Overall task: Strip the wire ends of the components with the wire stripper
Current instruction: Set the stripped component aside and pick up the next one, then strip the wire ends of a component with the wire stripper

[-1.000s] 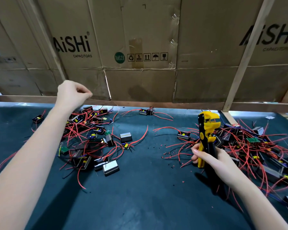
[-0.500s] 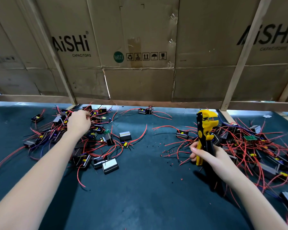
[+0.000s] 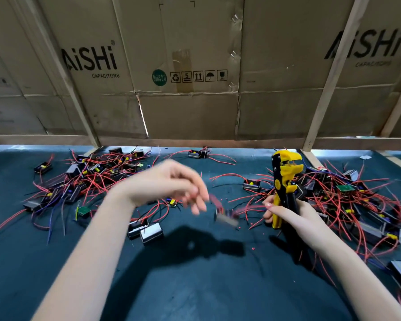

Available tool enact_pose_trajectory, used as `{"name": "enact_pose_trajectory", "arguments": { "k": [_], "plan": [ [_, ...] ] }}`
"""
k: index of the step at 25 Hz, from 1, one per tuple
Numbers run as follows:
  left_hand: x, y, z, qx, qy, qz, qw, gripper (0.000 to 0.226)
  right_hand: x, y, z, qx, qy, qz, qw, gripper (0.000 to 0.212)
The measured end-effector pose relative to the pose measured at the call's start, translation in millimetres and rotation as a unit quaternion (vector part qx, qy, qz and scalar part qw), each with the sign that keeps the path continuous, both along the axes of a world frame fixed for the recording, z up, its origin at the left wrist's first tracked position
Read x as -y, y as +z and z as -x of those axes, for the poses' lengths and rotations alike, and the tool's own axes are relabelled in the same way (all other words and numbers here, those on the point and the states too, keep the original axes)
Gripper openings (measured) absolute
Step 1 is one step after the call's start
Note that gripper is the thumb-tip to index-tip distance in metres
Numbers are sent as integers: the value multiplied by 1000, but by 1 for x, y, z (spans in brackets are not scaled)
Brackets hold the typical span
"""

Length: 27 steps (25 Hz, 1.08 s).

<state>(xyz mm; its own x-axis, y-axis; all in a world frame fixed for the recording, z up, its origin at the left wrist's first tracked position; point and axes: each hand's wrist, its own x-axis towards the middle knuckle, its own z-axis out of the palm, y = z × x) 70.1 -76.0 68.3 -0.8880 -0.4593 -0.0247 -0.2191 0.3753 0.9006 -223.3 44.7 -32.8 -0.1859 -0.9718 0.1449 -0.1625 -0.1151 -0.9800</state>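
My right hand grips the hard yellow-and-black plastic wire stripper upright; my blurred left hand hangs loose-fingered beside a blurred grey boxy component.

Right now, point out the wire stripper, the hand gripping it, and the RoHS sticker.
wire stripper (image 3: 285, 172), head view, on its yellow head.
right hand (image 3: 294, 216), head view, on its back.
RoHS sticker (image 3: 159, 77), head view, on the green circle.

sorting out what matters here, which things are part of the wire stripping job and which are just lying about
Part of the job:
- wire stripper, gripped upright by the right hand
- blurred component just beyond the left hand
- left pile of components
- right pile of components

Just lying about:
- cardboard boxes
- wooden slats
- red insulation scraps
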Motion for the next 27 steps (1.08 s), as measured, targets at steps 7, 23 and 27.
{"name": "enact_pose_trajectory", "arguments": {
  "k": [7, 23, 27],
  "plan": [
    [-3, -66, -9, 65, -72, -262, 960, 54, -1, 5, -3, -11, 5, 5, 1000, 37],
    [-64, -90, 76, -50, 17, 335, 941, 33, -8, 7, 4, 23, -2, -58, 998, 57],
    [-64, -93, 74, -98, 34, 309, 945, 8, -10, 5, 0, 23, 20, -85, 996, 57]
  ]
}}
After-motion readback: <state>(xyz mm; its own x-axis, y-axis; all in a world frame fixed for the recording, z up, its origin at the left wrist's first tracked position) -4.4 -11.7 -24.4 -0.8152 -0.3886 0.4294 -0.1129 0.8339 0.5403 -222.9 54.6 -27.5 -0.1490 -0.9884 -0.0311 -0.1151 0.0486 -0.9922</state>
